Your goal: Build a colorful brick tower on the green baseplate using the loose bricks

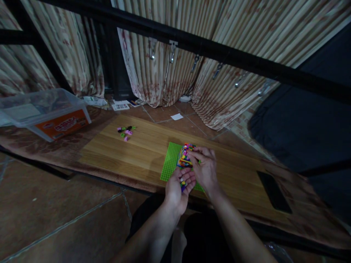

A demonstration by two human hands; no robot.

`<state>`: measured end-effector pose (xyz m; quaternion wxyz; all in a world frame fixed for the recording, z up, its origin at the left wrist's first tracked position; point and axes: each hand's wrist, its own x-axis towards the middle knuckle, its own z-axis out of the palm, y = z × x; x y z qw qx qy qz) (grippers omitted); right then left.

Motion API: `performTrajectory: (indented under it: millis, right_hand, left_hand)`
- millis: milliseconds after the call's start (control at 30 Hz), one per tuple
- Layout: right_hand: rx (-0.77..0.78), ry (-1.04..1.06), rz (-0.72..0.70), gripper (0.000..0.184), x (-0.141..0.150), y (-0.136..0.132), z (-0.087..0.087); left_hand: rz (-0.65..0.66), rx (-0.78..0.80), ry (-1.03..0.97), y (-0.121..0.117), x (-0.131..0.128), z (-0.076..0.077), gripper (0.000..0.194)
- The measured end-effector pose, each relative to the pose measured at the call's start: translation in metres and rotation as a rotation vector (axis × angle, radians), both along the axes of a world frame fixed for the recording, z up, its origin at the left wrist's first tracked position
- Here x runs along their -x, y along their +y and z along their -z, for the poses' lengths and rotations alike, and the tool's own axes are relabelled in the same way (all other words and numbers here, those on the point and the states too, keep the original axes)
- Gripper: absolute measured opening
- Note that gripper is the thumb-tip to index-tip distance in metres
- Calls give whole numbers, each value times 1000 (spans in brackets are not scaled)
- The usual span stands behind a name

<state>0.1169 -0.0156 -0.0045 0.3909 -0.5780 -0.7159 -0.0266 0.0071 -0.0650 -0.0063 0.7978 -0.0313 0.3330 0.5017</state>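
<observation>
A green baseplate [169, 160] lies on a low wooden board [131, 149]. On it stands a small build of many-coloured bricks [185, 153]. My right hand [204, 168] reaches over the plate, its fingertips pinched at the build's near side. My left hand [178, 188] is cupped palm-up just below the plate's near edge and holds a few small coloured bricks [182, 183].
A small heap of loose pink, green and black bricks [126, 131] lies at the board's far left. A clear plastic box with an orange label [46, 113] stands at the left. Curtains hang behind. A black flat object [274, 191] lies on the right.
</observation>
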Motion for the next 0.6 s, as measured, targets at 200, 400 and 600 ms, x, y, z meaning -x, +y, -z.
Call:
performTrajectory:
  millis: [200, 400, 600]
  right_hand:
    - [-9, 18, -9, 17, 0, 1, 2]
    - [-12, 85, -17, 15, 1, 0, 2]
    - [-71, 96, -9, 10, -3, 1, 8]
  left_hand:
    - [-1, 18, 10, 1, 0, -4, 30]
    - [-12, 21, 21, 1, 0, -3, 29]
    - [-11, 23, 24, 1, -1, 0, 29]
